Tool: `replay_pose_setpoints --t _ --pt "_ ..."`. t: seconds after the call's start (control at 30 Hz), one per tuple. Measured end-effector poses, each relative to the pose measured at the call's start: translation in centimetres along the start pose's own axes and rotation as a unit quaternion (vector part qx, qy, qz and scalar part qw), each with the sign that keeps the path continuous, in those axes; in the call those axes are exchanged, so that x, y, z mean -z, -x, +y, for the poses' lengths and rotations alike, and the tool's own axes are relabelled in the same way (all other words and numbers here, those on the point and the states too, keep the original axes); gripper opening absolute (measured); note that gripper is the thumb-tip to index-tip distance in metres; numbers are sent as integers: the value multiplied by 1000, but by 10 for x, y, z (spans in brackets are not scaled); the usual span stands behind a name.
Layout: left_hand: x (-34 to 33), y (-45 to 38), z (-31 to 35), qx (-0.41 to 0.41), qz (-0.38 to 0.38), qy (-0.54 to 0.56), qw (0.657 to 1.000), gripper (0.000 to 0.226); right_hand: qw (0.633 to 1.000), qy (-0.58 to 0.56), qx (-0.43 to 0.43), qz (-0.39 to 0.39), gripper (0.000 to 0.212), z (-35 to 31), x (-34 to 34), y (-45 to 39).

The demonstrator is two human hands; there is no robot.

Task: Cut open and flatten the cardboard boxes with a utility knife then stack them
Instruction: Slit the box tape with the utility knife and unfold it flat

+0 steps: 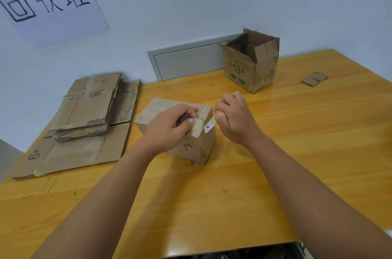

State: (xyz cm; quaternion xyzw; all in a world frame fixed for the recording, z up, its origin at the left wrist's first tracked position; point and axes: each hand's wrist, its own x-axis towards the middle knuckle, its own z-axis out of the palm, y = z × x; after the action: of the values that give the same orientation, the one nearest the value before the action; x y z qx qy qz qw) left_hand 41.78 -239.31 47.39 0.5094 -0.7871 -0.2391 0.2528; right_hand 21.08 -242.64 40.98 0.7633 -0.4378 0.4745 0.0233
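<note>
A small brown cardboard box [197,148] stands in the middle of the wooden table [212,205]. My left hand [169,125] grips its top flaps, fingers curled into the opening. My right hand [233,119] is closed around a utility knife, whose bare blade [210,125] sticks out toward the box's top right corner. A pile of flattened cardboard [84,119] lies at the table's left. An open box with green print [250,66] stands upright at the back.
A small folded cardboard scrap [314,78] lies at the far right of the table. A paper sign with handwritten characters [46,0] hangs on the wall. A grey panel [186,61] is set in the wall behind the table.
</note>
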Motion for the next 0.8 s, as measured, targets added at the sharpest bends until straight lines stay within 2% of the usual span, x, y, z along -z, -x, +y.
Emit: replay_pose_setpoints --t 0.17,0.3,0.47,0.57,0.67,0.8 --pt "0 0 0 -1 -1 -4 1000 14 1000 20 -9 -2 32 3 -4 -6" --pt "-1 2 -1 -6 1 -4 1000 7 995 46 -89 26 30 24 1 -14" --pt "-2 2 -4 -63 21 -59 996 16 984 55 -169 -13 36 22 10 -12" --pt "-5 5 -10 -100 65 -97 988 25 970 -15 -231 -71 40 0 17 -4" --pt "-7 7 -11 -118 95 -109 982 31 932 -162 -295 -135 36 -21 29 3" --pt "-10 9 -6 -127 112 -141 975 37 894 -259 -345 -121 29 -37 38 11"
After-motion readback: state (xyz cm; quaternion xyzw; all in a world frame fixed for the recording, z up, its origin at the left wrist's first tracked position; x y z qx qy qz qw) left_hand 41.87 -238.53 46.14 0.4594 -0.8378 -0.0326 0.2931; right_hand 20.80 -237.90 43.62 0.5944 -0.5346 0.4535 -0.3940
